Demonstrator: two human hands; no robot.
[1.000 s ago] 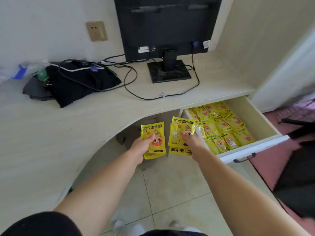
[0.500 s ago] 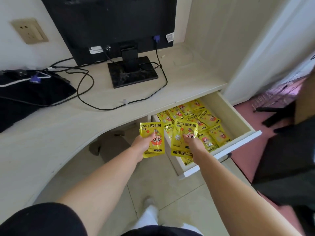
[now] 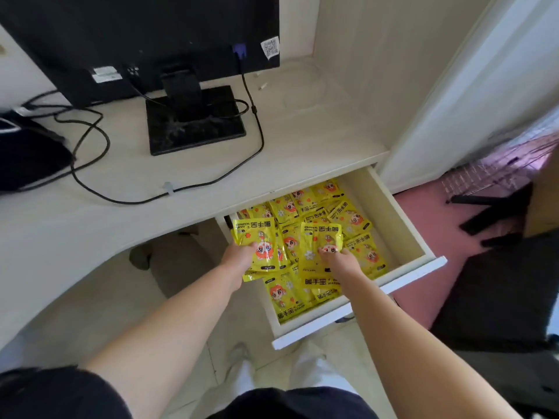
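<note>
An open white drawer (image 3: pixel 414 234) under the desk holds several yellow hand-warmer packets (image 3: pixel 348 216). My left hand (image 3: pixel 239 257) grips a small stack of yellow packets (image 3: pixel 257 237) over the drawer's left side. My right hand (image 3: pixel 338 260) pinches another stack of yellow packets (image 3: pixel 320 237) over the drawer's middle. Both stacks stand upright with printed cartoon faces towards me. More packets lie flat below them, partly hidden.
A pale curved desk (image 3: pixel 90 231) carries a black monitor (image 3: pixel 151 34) on its stand (image 3: pixel 193 122), trailing black cables (image 3: pixel 90 140) and a black bag (image 3: pixel 27 158) at the left. A black chair (image 3: pixel 499 291) stands at the right on the pink floor (image 3: pixel 423 207).
Both hands have carried their packets right and forward, from beside the drawer to over it. The view has swung right and closer to the drawer.
</note>
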